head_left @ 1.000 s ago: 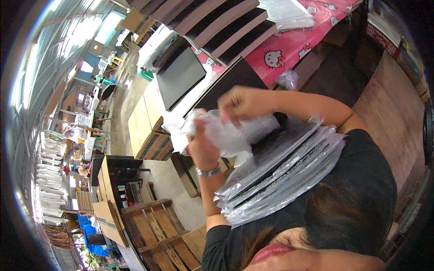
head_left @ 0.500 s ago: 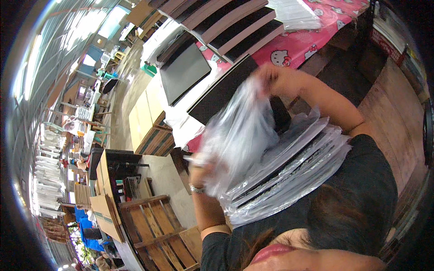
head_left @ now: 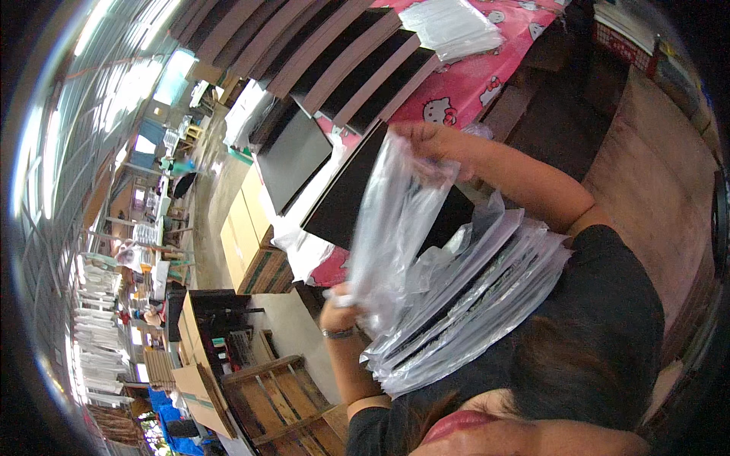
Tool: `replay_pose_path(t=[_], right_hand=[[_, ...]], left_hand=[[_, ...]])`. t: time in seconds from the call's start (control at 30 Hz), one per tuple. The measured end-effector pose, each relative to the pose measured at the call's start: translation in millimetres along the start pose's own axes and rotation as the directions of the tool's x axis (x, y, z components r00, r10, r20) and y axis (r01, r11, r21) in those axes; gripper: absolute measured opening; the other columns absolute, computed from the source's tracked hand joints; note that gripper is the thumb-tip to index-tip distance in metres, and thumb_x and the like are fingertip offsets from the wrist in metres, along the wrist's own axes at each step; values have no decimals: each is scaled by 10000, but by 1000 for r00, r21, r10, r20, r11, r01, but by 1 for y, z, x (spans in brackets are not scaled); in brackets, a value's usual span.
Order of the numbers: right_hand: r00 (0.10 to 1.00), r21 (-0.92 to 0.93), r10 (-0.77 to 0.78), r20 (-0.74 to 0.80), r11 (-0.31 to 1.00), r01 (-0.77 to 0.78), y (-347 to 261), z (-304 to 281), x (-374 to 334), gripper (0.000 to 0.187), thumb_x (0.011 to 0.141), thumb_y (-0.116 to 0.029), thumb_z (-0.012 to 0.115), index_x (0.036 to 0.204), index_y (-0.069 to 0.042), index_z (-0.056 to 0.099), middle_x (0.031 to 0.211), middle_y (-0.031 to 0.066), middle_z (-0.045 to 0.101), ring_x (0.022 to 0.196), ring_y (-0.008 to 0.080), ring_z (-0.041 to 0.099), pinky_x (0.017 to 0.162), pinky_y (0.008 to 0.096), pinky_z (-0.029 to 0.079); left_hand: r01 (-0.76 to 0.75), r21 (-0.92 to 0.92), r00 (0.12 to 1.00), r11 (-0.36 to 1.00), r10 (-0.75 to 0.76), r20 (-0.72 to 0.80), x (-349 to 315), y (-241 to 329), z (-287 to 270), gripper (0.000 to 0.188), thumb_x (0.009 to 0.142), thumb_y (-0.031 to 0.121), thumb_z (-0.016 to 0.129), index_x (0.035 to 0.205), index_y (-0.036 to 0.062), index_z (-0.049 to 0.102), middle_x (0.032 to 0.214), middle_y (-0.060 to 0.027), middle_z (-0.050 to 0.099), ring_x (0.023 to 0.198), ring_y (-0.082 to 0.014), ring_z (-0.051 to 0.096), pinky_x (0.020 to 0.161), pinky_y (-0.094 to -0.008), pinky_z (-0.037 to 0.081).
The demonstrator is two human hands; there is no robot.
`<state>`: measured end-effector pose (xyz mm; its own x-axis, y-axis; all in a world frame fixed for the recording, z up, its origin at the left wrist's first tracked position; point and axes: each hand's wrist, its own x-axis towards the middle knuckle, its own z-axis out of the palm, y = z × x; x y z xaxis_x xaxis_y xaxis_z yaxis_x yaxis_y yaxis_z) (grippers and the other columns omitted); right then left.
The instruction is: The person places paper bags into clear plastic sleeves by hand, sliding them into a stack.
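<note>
Holding 1 clear plastic sheet [head_left: 389,213], 2 hands [head_left: 344,310] [head_left: 427,144] clamped on it, near 1 black panel [head_left: 346,199]

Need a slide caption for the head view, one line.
Left hand and right hand hold translucent plastic film between them, near a stack in clear plastic.

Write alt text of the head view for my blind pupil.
A person's left hand and right hand hold translucent plastic film between them, beside a plastic-covered stack. A black panel and pink patterned cloth lie beyond.
</note>
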<state>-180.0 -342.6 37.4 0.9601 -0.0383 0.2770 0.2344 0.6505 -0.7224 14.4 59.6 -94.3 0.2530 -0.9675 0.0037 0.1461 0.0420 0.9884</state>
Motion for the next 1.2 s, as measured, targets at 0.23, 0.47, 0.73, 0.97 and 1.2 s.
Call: replay_pose_path(t=[0.23,0.47,0.73,0.97,1.2], right_hand=[[996,-352,-75,57,932,91,-14,-37,19,408,757,-77,637,1143,-78,505,818,-18,474,703,64,472,610,191,380],[854,-957,-513,86,-282,-73,29,-44,11,553,747,-58,528,1294,-114,466,1112,232,449,777,361,616,675,421,536],[875,-955,-398,277,-16,295,3,-20,-45,331,732,-68,626,1063,-58,630,932,167,566,810,301,609,654,352,499],[977,-349,215,8,916,-199,7,-78,-50,289,735,-112,644,1013,-36,619,751,8,602,591,85,532,517,234,440],[773,-94,577,-265,782,-616,147,-214,-117,326,747,-113,636,1063,-43,595,816,41,607,765,151,602,613,299,491]], left_hand=[[-311,16,633,950,220,-743,68,92,59,440,806,163,558,1167,-75,475,930,-143,615,795,-211,608,692,-322,510],[111,617,501,779,492,-712,126,75,77,452,824,-9,458,1276,-13,440,807,-21,508,580,-60,378,488,-221,333],[280,514,488,811,341,-804,56,90,141,358,860,64,501,1207,-27,521,635,10,515,531,-70,443,466,-229,383],[269,-178,800,947,-322,-507,10,69,57,280,826,139,562,1055,-23,566,932,-141,625,738,-227,622,583,-273,494],[476,-152,645,866,-461,-609,-5,-29,55,326,793,91,564,1097,-24,538,933,-116,613,732,-207,602,594,-274,481]])
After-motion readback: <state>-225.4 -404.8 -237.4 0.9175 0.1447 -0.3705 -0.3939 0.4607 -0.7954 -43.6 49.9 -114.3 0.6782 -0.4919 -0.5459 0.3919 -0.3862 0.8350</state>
